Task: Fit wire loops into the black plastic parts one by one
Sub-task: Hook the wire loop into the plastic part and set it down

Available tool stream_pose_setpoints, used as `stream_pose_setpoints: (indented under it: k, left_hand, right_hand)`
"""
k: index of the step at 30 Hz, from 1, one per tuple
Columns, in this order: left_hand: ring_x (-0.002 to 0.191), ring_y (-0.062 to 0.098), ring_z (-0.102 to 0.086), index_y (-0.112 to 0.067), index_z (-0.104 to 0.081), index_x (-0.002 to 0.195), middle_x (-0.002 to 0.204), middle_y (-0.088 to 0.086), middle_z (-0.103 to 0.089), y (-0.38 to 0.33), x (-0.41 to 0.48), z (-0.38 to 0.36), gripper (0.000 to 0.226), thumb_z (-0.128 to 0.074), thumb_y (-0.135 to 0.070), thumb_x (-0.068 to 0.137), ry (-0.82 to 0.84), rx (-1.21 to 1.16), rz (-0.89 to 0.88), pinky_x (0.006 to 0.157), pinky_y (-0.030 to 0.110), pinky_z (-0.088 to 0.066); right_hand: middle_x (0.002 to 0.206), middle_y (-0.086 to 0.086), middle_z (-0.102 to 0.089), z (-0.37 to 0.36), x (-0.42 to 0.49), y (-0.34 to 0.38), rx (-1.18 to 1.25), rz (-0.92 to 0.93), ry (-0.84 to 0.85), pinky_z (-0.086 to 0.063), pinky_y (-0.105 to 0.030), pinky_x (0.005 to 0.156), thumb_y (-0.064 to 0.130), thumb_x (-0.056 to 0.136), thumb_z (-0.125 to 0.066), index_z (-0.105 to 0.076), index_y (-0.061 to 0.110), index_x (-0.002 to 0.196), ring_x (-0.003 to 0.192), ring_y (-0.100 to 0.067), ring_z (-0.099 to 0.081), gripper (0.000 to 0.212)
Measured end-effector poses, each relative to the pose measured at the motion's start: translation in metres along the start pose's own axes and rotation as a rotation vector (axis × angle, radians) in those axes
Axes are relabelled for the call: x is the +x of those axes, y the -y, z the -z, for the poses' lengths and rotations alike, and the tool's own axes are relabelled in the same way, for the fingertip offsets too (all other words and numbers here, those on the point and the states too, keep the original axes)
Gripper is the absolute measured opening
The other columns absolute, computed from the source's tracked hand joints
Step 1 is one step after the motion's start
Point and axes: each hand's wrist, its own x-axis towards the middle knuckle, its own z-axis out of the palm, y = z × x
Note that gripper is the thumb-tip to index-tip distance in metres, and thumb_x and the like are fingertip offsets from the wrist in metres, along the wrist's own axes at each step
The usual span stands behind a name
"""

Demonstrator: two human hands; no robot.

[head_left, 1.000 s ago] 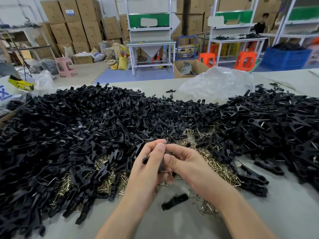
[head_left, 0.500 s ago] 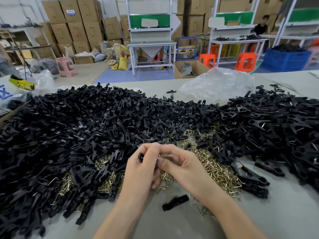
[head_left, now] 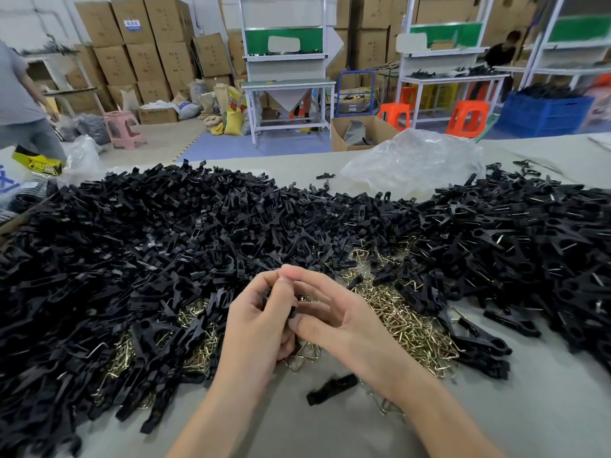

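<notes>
The left hand (head_left: 256, 325) and right hand (head_left: 347, 322) fingers curl closed around one black plastic part (head_left: 293, 313) (mostly hidden) above the wire loops (head_left: 410, 325).

2 bare hands are showing in the head view, the left hand (head_left: 261, 322) and the right hand (head_left: 347, 320). Each is running back into a bare forearm (the left forearm (head_left: 218, 414), the right forearm (head_left: 439, 414)) that is staying uncovered down to the bottom edge. The fingers (head_left: 314, 283) are looking slender and bare.
</notes>
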Motion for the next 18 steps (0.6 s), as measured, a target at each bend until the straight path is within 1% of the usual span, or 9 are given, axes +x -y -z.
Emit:
stream_pose_setpoints:
  k: [2,5,7,10,12,14,15,16,18]
  left_hand:
    - [0.039,0.011,-0.030,-0.024,-0.067,0.073,0.054,0.000,-0.045,0.001,0.001,0.001,0.035,-0.049,-0.016,0.102,0.007,0.011,0.011,0.037,0.020,-0.029]
    - [0.039,0.012,-0.033,-0.023,-0.071,0.084,0.060,0.005,-0.048,0.001,0.001,0.003,0.032,-0.047,-0.017,0.103,0.017,0.019,0.014,0.037,0.021,-0.030]
    - [0.038,0.013,-0.034,-0.024,-0.072,0.088,0.061,0.006,-0.048,0.000,0.001,0.004,0.030,-0.047,-0.018,0.104,0.031,0.025,0.004,0.037,0.021,-0.031]
    - [0.038,0.012,-0.035,-0.024,-0.069,0.080,0.057,0.001,-0.049,0.000,0.001,0.004,0.032,-0.047,-0.018,0.103,0.036,0.007,-0.003,0.036,0.021,-0.031]
    - [0.038,0.012,-0.035,-0.022,-0.068,0.081,0.060,0.003,-0.050,0.001,0.001,0.004,0.029,-0.049,-0.020,0.102,0.014,-0.001,0.007,0.037,0.020,-0.030]
    - [0.039,0.012,-0.034,-0.016,-0.069,0.090,0.061,0.004,-0.050,0.003,0.002,0.005,0.022,-0.053,-0.028,0.101,0.000,-0.016,0.025,0.036,0.020,-0.029]
    - [0.039,0.012,-0.034,-0.016,-0.068,0.094,0.061,0.004,-0.049,0.003,0.003,0.005,0.022,-0.055,-0.033,0.100,-0.005,-0.026,0.034,0.036,0.020,-0.029]
    - [0.039,0.012,-0.034,-0.017,-0.068,0.095,0.060,0.003,-0.049,0.004,0.004,0.006,0.023,-0.056,-0.037,0.098,-0.004,-0.026,0.039,0.036,0.020,-0.029]
    - [0.039,0.013,-0.035,-0.022,-0.069,0.093,0.062,0.004,-0.049,0.004,0.004,0.006,0.023,-0.057,-0.041,0.096,0.019,-0.013,0.042,0.037,0.021,-0.029]
  right_hand:
    - [0.132,0.009,-0.066,0.000,0.001,-0.001,-0.007,0.011,-0.001,-0.053,-0.026,0.097,0.004,0.093,-0.066,-0.061,0.041,0.134,0.121,-0.014,-0.064,0.056]
    - [0.130,0.011,-0.067,0.000,0.001,0.000,-0.004,0.035,0.002,-0.053,-0.022,0.094,0.004,0.093,-0.067,-0.063,0.044,0.131,0.120,-0.012,-0.065,0.055]
    - [0.128,0.010,-0.069,-0.001,0.001,0.002,-0.010,0.063,0.004,-0.054,-0.022,0.093,0.003,0.094,-0.067,-0.066,0.047,0.126,0.116,-0.012,-0.066,0.055]
    - [0.124,0.005,-0.070,-0.002,0.001,0.004,0.046,0.079,0.024,-0.058,-0.024,0.086,0.002,0.094,-0.068,-0.068,0.042,0.126,0.104,-0.014,-0.070,0.051]
    - [0.125,0.005,-0.070,-0.004,0.001,0.003,0.040,0.068,0.014,-0.059,-0.024,0.083,0.004,0.093,-0.070,-0.066,0.037,0.131,0.101,-0.014,-0.071,0.051]
    - [0.125,0.010,-0.070,-0.006,0.002,-0.001,-0.067,0.053,-0.048,-0.057,-0.026,0.089,0.014,0.093,-0.073,-0.057,0.040,0.139,0.109,-0.012,-0.069,0.056]
    - [0.123,0.014,-0.070,-0.006,0.002,-0.003,-0.146,0.056,-0.080,-0.055,-0.027,0.094,0.021,0.093,-0.074,-0.052,0.043,0.142,0.111,-0.010,-0.068,0.059]
    - [0.121,0.017,-0.070,-0.006,0.002,-0.005,-0.216,0.066,-0.103,-0.053,-0.027,0.097,0.026,0.093,-0.074,-0.049,0.046,0.142,0.112,-0.008,-0.067,0.059]
    - [0.117,0.022,-0.071,-0.006,0.002,-0.007,-0.315,0.081,-0.137,-0.051,-0.028,0.097,0.033,0.094,-0.072,-0.053,0.052,0.134,0.110,-0.005,-0.066,0.048]
